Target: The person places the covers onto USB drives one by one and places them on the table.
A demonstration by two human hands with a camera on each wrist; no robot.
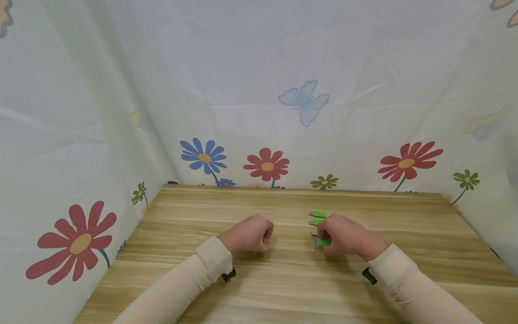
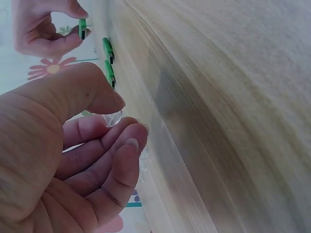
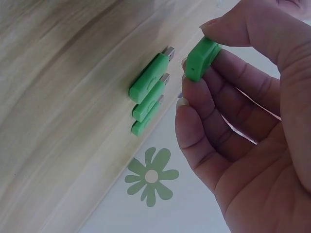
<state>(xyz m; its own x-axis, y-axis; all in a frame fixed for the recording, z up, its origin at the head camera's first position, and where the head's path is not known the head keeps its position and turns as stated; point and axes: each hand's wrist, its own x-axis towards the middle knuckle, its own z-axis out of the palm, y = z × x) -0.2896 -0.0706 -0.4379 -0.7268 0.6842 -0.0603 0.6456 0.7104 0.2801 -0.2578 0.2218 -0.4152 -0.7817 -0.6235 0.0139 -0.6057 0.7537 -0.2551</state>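
Note:
My right hand (image 1: 347, 236) pinches a green USB flash drive (image 3: 200, 58) between thumb and fingertips, raised off the table. Its metal plug points left in the head view. Three similar green flash drives (image 3: 149, 80) lie in a row on the wood beside that hand, plugs facing left in the head view. On the other side, my left hand (image 1: 250, 235) holds a small clear plastic cap (image 2: 113, 118) between thumb and index finger. A clear piece (image 1: 271, 212) lies on the table beyond the left hand. More clear plastic (image 2: 144, 160) shows partly behind its fingers in the left wrist view.
The wooden table (image 1: 283, 288) reaches back to a pale curtain (image 1: 344, 54) printed with flowers and a butterfly. The curtain also hangs along the left and right sides. A dark strap (image 1: 228, 274) shows at the left wrist, another (image 1: 369, 275) at the right.

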